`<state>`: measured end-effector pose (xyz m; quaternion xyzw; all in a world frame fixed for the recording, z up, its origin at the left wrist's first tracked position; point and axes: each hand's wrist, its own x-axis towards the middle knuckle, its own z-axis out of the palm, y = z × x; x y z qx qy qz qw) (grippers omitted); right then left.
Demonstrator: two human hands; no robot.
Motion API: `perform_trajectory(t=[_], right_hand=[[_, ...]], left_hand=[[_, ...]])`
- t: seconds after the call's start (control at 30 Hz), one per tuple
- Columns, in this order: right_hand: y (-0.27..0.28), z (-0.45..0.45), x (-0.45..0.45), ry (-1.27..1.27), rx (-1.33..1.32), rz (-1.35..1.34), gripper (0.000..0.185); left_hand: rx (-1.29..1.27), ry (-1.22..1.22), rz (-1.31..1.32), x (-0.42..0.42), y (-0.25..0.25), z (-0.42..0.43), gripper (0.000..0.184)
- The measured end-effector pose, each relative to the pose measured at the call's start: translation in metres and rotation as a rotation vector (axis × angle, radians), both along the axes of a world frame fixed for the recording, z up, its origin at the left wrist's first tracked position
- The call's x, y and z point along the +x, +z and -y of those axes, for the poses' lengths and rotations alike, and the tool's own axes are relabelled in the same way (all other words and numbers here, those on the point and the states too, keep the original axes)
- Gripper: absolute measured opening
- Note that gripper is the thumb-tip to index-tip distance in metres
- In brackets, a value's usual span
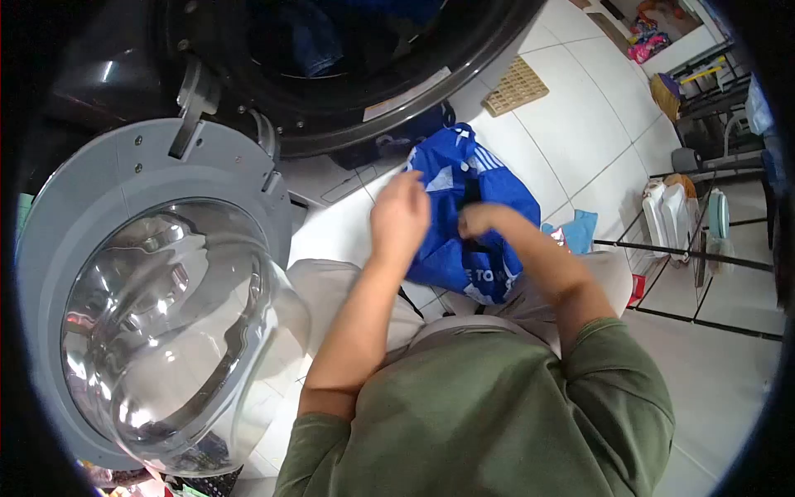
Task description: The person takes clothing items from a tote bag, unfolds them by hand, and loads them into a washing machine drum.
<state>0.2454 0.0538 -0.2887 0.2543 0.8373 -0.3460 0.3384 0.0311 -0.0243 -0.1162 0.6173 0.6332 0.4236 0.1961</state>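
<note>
A blue bag point(513, 199) with white stripes and white lettering lies slumped on the floor between my knees, its dark opening facing up. My left hand point(401, 214) is at the bag's left edge, fingers curled in against the fabric. Over the opening, my right hand point(480, 221) is closed at the bag's inner edge; its fingertips are partly hidden and a little blurred. What lies inside the bag cannot be made out.
Ahead stands a front-loading washer point(397, 91) with dark blue clothes point(315, 41) in its drum. Its round glass door point(166, 315) hangs open at my left. A tan woven mat point(517, 86), a light blue cloth point(580, 230) and a black metal rack point(696, 257) are to the right.
</note>
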Motion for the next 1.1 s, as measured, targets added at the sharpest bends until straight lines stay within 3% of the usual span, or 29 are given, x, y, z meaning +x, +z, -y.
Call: perform_trajectory(t=[0.07,0.1,0.13,0.17,0.2,0.23,0.3,0.33,0.37,0.47,0.57,0.67,0.8,0.9,0.97,1.03,1.07,1.1], right_hand=[[-0.044,0.046,0.056,-0.114,0.055,0.115,0.043],[-0.039,0.053,0.072,-0.284,0.1,0.259,0.042],[-0.051,0.059,0.1,-0.525,0.25,0.149,0.046],[-0.024,0.056,0.107,-0.751,0.328,0.129,0.053],[-0.021,0.045,0.122,-0.914,0.379,0.112,0.065],[-0.047,0.034,0.149,-1.017,0.562,-0.146,0.063],[0.021,0.028,0.139,-1.261,0.682,-0.126,0.048],[0.023,0.027,0.139,-1.264,0.719,-0.114,0.046],[0.023,0.025,0.138,-1.266,0.754,-0.105,0.045],[0.007,0.026,0.121,-1.049,0.738,-0.172,0.063],[-0.011,0.043,0.097,-1.169,0.616,0.014,0.072],[-0.027,0.033,0.107,-1.256,0.488,0.017,0.048],[-0.014,0.004,0.114,-1.071,0.542,-0.088,0.021],[0.12,0.006,0.103,-1.1,0.701,-0.286,0.021],[0.191,0.01,0.107,-1.238,0.588,-0.603,0.022],[0.264,0.035,0.102,-1.259,0.832,-0.742,0.024],[0.281,0.044,0.106,-1.345,0.795,-0.903,0.022],[0.295,0.055,0.107,-1.25,0.929,-1.117,0.021]], left_hand=[[0.05,-0.369,-0.267,0.044,-0.03,0.005,0.017],[-0.025,-0.61,-0.425,0.064,-0.052,0.012,0.021],[0.027,-0.666,-0.515,0.075,-0.083,0.027,0.027],[0.08,-0.72,-0.604,0.084,-0.113,0.044,0.033],[-0.131,-0.778,-0.808,0.083,-0.135,0.055,0.041],[-0.348,-0.826,-1.004,0.077,-0.149,0.059,0.05],[-0.894,-0.658,-1.19,0.07,-0.151,0.05,0.062],[-1.011,-0.591,-1.211,0.06,-0.155,0.042,0.066],[-1.173,-0.531,-1.142,0.052,-0.163,0.032,0.077],[-1.17,-0.28,-1.085,0.038,-0.16,0.033,0.093],[-1.283,-0.183,-1.075,0.032,-0.154,0.042,0.096],[-1.37,-0.276,-1.09,0.029,-0.132,0.047,0.089],[-1.172,-0.355,-0.908,0.023,-0.103,0.036,0.072],[-1.035,-0.298,-0.755,0.022,-0.095,0.024,0.073],[-0.905,-0.31,-0.585,0.019,-0.1,0.016,0.08],[-0.738,-0.315,-0.444,0.021,-0.098,0.016,0.09],[-0.629,-0.309,-0.381,0.028,-0.094,0.018,0.097],[-0.521,-0.304,-0.316,0.037,-0.088,0.018,0.105]])
